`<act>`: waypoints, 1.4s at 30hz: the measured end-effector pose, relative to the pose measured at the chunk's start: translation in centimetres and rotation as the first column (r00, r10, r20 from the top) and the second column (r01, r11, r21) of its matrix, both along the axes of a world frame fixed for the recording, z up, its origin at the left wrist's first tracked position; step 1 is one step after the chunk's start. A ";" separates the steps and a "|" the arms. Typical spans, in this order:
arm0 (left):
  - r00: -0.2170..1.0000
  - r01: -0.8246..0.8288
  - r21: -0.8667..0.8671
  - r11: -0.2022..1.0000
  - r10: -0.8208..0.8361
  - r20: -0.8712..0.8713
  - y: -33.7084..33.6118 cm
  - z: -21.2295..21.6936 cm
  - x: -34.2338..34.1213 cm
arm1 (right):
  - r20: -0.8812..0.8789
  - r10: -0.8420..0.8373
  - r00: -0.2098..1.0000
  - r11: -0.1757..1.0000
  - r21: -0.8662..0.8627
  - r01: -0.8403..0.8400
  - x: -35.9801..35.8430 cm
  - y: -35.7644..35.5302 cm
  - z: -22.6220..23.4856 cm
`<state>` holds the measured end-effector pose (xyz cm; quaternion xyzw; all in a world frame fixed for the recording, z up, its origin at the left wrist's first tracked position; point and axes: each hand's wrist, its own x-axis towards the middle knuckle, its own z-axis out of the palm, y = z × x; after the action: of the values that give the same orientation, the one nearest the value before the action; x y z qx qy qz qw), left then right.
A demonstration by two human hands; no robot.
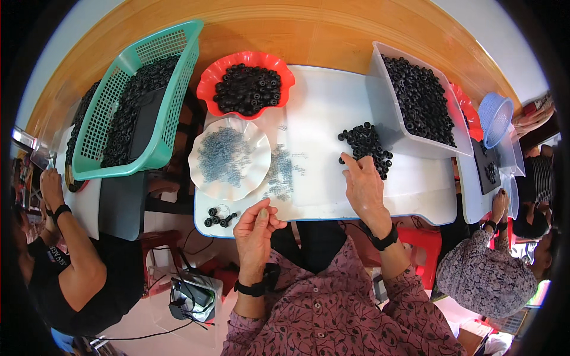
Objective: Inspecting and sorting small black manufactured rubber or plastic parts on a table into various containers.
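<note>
R hand [363, 184] flat on white counter [323, 107], fingers spread, tips touching loose pile of black rubber rings [367, 145]; nothing gripped. L hand [256, 228] at counter's near edge, fingers curled, thumb up; can't tell if holding anything. Just left of it: few assembled black rings [217, 218]. Nearby: scalloped white dish [228, 158] w/ tiny clear grey bits, red fluted bowl [246, 86] and clear rectangular tub [418, 98] both full of rings, teal mesh basket [139, 98].

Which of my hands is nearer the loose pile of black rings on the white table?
Right. The right hand has fingertips touching the pile of black rings; the left hand sits further away at the table's near edge.
</note>
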<state>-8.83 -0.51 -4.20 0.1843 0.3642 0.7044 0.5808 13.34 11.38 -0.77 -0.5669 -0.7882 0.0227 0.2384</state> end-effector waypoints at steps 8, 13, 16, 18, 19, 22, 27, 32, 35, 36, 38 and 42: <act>0.997 -0.017 -0.020 1.000 0.015 -0.075 0.0 0.5 0.5 | -0.221 0.027 0.975 0.991 -0.125 -0.056 0.0 -1.7 0.6; 0.976 -0.025 -0.067 0.997 0.010 -0.217 -0.3 1.0 1.7 | -0.235 0.068 0.970 0.990 -0.102 -0.094 -0.4 -2.8 0.7; 0.968 -0.008 -0.090 0.996 -0.015 -0.250 -0.4 1.2 2.4 | -0.250 0.091 0.964 0.987 -0.103 -0.120 -1.2 -4.1 0.6; 0.947 0.015 -0.069 0.997 -0.036 -0.320 -0.4 0.9 3.0 | -0.275 0.131 0.953 0.978 -0.123 -0.170 -2.1 -5.0 0.5; 0.950 0.050 -0.052 0.997 -0.064 -0.306 -0.3 0.8 3.2 | -0.300 0.160 0.940 0.970 -0.127 -0.206 -2.5 -5.5 0.9; 0.900 0.110 -0.021 0.994 -0.108 -0.422 -0.2 1.2 3.7 | -0.478 0.178 0.860 0.910 -0.253 -0.329 -3.5 -6.9 1.7; 0.831 0.143 0.159 0.977 -0.031 -0.556 -0.2 0.2 3.4 | -0.614 0.207 0.762 0.826 -0.307 -0.472 -4.3 -7.6 1.5; 0.891 0.140 0.042 0.989 -0.108 -0.440 -0.8 0.5 2.6 | -0.750 -0.032 0.661 0.721 -0.475 -0.504 -4.7 -7.7 0.8; 0.968 0.117 -0.013 0.993 -0.117 -0.222 -0.9 0.1 2.5 | -0.726 -0.046 0.686 0.750 -0.479 -0.457 -5.4 -6.9 1.7; 0.968 0.116 -0.013 0.993 -0.116 -0.221 -0.9 0.1 2.5 | -0.726 -0.045 0.686 0.749 -0.479 -0.457 -5.6 -6.3 1.6; 0.994 0.107 -0.013 0.994 -0.107 -0.032 -0.7 0.1 2.4 | -0.523 0.127 0.843 0.950 -0.181 -0.256 -6.0 -5.0 1.3; 0.995 0.085 -0.006 0.996 -0.084 0.061 -0.5 0.5 2.1 | -0.425 0.052 0.904 0.984 -0.132 -0.118 -7.0 -3.3 0.5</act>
<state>-6.68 -1.05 -3.73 0.1756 0.3412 0.6829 0.6216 6.33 8.06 -0.30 -0.5306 -0.7384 0.2152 0.3563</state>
